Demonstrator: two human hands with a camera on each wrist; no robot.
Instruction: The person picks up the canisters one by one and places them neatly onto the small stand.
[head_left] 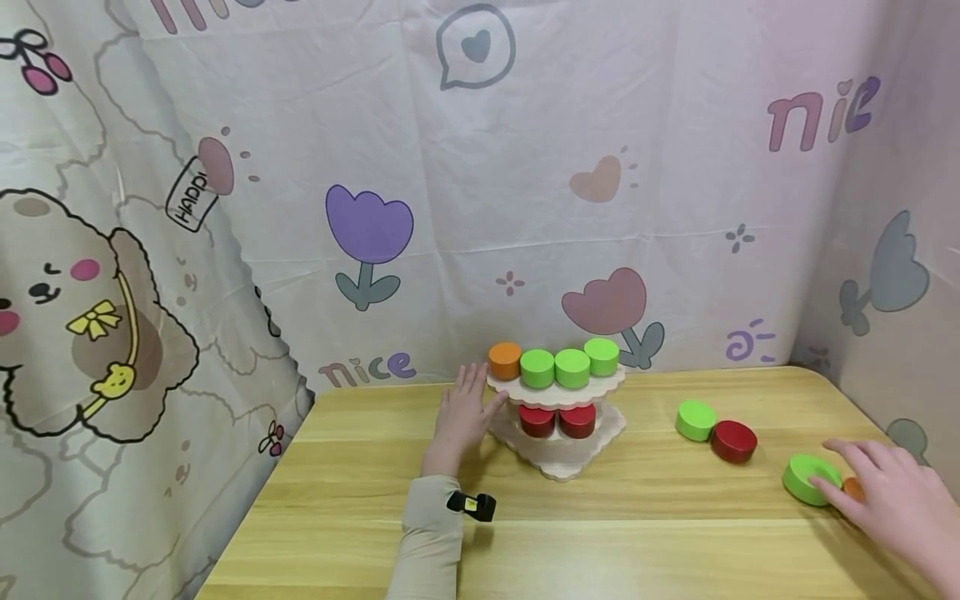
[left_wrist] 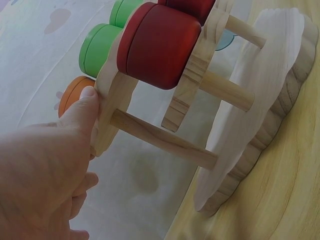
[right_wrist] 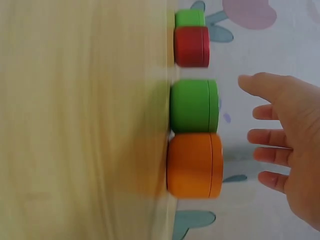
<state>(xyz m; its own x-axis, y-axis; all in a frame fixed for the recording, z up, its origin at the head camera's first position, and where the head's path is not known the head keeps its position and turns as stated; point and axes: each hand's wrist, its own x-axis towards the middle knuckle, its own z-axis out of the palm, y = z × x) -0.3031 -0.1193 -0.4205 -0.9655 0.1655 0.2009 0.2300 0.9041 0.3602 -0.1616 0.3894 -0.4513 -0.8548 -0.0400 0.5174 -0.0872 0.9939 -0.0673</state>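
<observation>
My left hand [head_left: 461,414] is at the left side of a tiered wooden stand [head_left: 558,458], fingers extended, its thumb touching the edge of the top shelf [left_wrist: 112,90] near an orange cylinder [head_left: 504,361]. Three green cylinders [head_left: 572,368] share that shelf, and red cylinders [head_left: 537,421] sit one level below. At the far right, my right hand [head_left: 896,500] is spread over a green cylinder [right_wrist: 192,106] and an orange cylinder [right_wrist: 192,165] standing side by side on the table. The right wrist view shows a gap between its fingertips and these cylinders.
Another green cylinder [head_left: 696,420] and a red cylinder [head_left: 733,442] stand together on the wooden table [head_left: 600,550], between the stand and my right hand. A printed curtain [head_left: 465,208] hangs behind the table and along its sides.
</observation>
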